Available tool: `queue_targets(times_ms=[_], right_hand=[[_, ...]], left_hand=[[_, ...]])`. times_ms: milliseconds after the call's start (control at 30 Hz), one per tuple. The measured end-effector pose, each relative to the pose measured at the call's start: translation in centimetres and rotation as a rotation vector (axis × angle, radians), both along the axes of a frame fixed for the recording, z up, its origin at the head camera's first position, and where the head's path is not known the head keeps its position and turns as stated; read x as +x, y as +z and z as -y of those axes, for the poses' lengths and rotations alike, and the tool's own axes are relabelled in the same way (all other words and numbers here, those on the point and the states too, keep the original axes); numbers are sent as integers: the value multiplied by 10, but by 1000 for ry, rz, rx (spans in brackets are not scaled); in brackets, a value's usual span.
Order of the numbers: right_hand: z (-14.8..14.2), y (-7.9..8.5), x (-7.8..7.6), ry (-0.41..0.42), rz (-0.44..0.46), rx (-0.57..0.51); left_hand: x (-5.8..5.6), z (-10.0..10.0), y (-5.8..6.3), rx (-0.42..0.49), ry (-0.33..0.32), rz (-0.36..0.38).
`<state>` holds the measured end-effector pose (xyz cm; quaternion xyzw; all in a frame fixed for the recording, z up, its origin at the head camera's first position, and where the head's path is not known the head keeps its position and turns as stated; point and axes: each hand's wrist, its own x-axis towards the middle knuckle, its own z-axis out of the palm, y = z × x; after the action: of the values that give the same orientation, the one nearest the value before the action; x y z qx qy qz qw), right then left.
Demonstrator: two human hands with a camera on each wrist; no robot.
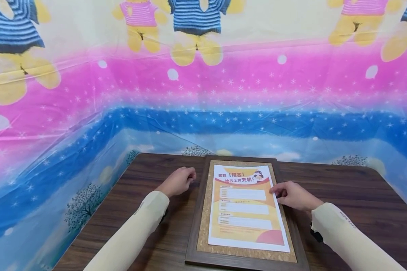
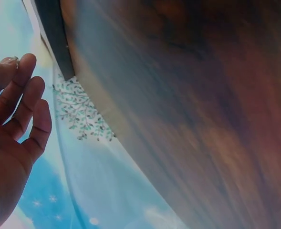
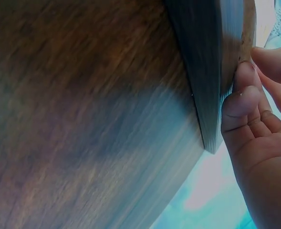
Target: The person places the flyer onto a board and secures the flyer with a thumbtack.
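Note:
A framed corkboard (image 1: pixel 203 229) lies on the dark wood table, with a printed orange and white poster (image 1: pixel 244 235) flat over its cork. To the left of the frame, my left hand (image 1: pixel 178 181) is held with its fingers bent. In the left wrist view, thumb and forefinger of that hand (image 2: pixel 16 114) pinch a small clear thing (image 2: pixel 15 60), like a pushpin. My right hand (image 1: pixel 296 195) reaches over the frame's right side and pinches the poster's right edge at the upper part. Its bent fingers (image 3: pixel 241 102) lie against the frame in the right wrist view.
The table (image 1: pixel 132 180) has a rounded far left corner and extends on both sides of the board. A printed cloth (image 1: pixel 207 98) with bears, snowflakes and trees hangs behind and at the sides. Dark bands (image 1: pixel 317 233) show at the sleeves' cuffs.

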<state>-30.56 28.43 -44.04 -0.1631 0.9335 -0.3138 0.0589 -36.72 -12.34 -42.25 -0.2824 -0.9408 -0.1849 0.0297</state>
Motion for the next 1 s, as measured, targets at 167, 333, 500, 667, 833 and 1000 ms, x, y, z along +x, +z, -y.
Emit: queue_targets(times_ms=[167,333,500,667,833,1000], right_hand=[[-1,-5,-1,-26,3,4],[-2,-8,0,-14,-10,-1],[-2,-8,2,10,-35,-4],[-3,-11,2,19,-56,-2],[-4,-13,2,31,-83,-3],[-5,-14,4,26,-89,-7]], left_hand=[[-1,-10,2,0,-20,-7],[-4,-19,2,-2,-16,-4],[-7,-29,4,-7,-12,16],[-14,-44,7,-1,-39,-3],[-19,-59,8,9,-44,14],[-22,-71,7,15,-45,49]])
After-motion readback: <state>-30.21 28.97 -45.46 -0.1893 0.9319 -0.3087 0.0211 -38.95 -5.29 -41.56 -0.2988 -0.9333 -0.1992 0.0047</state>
